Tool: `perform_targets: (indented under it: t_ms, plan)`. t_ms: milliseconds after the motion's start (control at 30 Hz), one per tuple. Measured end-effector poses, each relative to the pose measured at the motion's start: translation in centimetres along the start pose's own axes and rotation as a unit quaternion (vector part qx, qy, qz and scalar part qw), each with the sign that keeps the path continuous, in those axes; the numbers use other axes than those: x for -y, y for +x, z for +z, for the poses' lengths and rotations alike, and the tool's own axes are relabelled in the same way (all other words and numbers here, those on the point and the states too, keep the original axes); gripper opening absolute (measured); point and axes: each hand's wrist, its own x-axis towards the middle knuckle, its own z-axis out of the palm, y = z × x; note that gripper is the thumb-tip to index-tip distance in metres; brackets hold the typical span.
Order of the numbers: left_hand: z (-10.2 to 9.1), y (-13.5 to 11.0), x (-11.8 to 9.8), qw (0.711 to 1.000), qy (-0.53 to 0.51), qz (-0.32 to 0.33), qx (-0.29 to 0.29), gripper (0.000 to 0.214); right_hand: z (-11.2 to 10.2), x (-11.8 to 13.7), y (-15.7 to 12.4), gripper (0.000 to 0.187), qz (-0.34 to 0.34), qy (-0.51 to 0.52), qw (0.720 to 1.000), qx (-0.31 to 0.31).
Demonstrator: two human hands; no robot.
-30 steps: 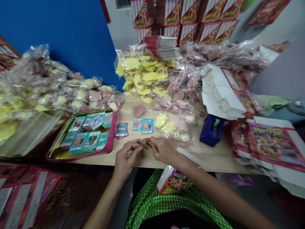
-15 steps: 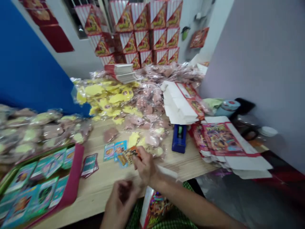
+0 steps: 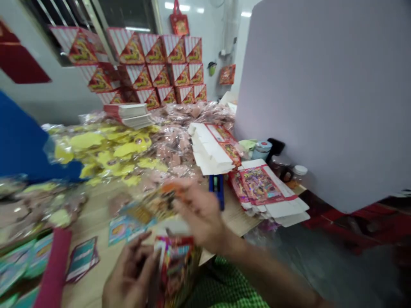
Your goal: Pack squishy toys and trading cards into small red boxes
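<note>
Two bare hands work above a light wooden table [image 3: 91,214]. The right hand [image 3: 199,214] grips a blurred, fanned bunch of printed cards [image 3: 150,207] between thumb and fingers. The half-open left hand [image 3: 130,273] sits just beside a colourful printed carton [image 3: 176,269]; blur hides any contact. A blue tape dispenser [image 3: 216,190] stands beyond.

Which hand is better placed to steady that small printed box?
Probably the left: the left hand is open right beside the printed box, while the right hand is up at the fanned cards.
</note>
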Motion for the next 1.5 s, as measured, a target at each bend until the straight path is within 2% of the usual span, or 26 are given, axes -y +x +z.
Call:
perform_targets:
  t_ms: [33, 100, 167, 267, 333, 467, 533, 600, 700, 833, 900, 1000, 1100, 1200, 1267, 1400, 1500]
  plan:
    - [-0.5, 0.6, -1.2, 0.999, -0.025, 0.021, -0.043, 0.071, -1.0, 0.5, 0.3, 0.027, -0.011, -0.004, 0.999, -0.034]
    - [-1.3, 1.7, -2.4, 0.992, -0.058, 0.065, -0.091, 0.065, -2.6, 0.8, 0.7, 0.02, -0.031, -0.03, 0.996, -0.083]
    - [-2.2, 2.5, -2.3, 0.988, -0.066, 0.098, -0.097, 0.056, -3.4, 0.4, 0.6, 0.02, -0.038, -0.109, 0.99, -0.083]
    - [-3.3, 2.7, -0.4, 0.987, -0.036, 0.126, -0.09, 0.046, -2.9, -0.9, -0.2, 0.026, -0.078, -0.223, 0.972, -0.005]
    - [-3.8, 2.1, 0.9, 0.983, 0.006, 0.153, -0.101, 0.045, -1.7, -1.8, -0.7, 0.026, -0.109, -0.253, 0.96, 0.052]
    - [-3.8, 0.5, 2.3, 0.966, 0.117, 0.214, -0.083, 0.073, 0.4, -2.6, -1.2, 0.027, -0.161, -0.248, 0.95, 0.097]
    - [-3.6, 0.1, 2.7, 0.964, 0.138, 0.212, -0.081, 0.073, 0.8, -2.1, -0.9, 0.03, -0.168, -0.263, 0.944, 0.108]
    - [-3.5, 0.2, 3.0, 0.968, 0.11, 0.215, -0.067, 0.062, 0.7, -1.3, -0.2, 0.033, -0.171, -0.293, 0.934, 0.109]
    - [-3.6, 0.6, 3.6, 0.967, 0.047, 0.25, -0.032, 0.063, 0.6, -0.1, 1.0, 0.031, -0.222, -0.33, 0.91, 0.116]
    - [-3.8, 1.2, 4.5, 0.958, 0.033, 0.284, 0.021, 0.064, 1.4, 0.2, 2.0, 0.028, -0.325, -0.32, 0.866, 0.206]
    - [-3.8, 1.4, 4.6, 0.954, 0.038, 0.296, 0.035, 0.064, 1.9, -0.2, 2.0, 0.027, -0.348, -0.322, 0.842, 0.258]
    - [-3.8, 1.8, 4.6, 0.94, 0.034, 0.338, 0.038, 0.061, 2.4, -1.4, 1.6, 0.026, -0.34, -0.381, 0.804, 0.305]
    - [-3.8, 2.2, 4.5, 0.919, 0.039, 0.39, 0.036, 0.052, 2.1, -2.6, 0.8, 0.02, -0.301, -0.449, 0.787, 0.298]
    - [-4.0, 2.5, 4.7, 0.901, 0.078, 0.425, 0.017, 0.048, 1.0, -3.3, -0.2, 0.021, -0.242, -0.458, 0.8, 0.303]
    - [-4.2, 2.6, 5.0, 0.892, 0.109, 0.439, 0.008, 0.052, 0.2, -3.5, -0.9, 0.024, -0.207, -0.423, 0.833, 0.289]
    - [-4.6, 3.0, 6.2, 0.875, 0.146, 0.461, -0.007, 0.068, -0.7, -4.4, -2.4, 0.029, -0.158, -0.308, 0.917, 0.198]
    - [-5.0, 3.2, 7.2, 0.86, 0.181, 0.476, -0.02, 0.07, -0.4, -5.6, -3.2, 0.033, -0.149, -0.262, 0.934, 0.19]
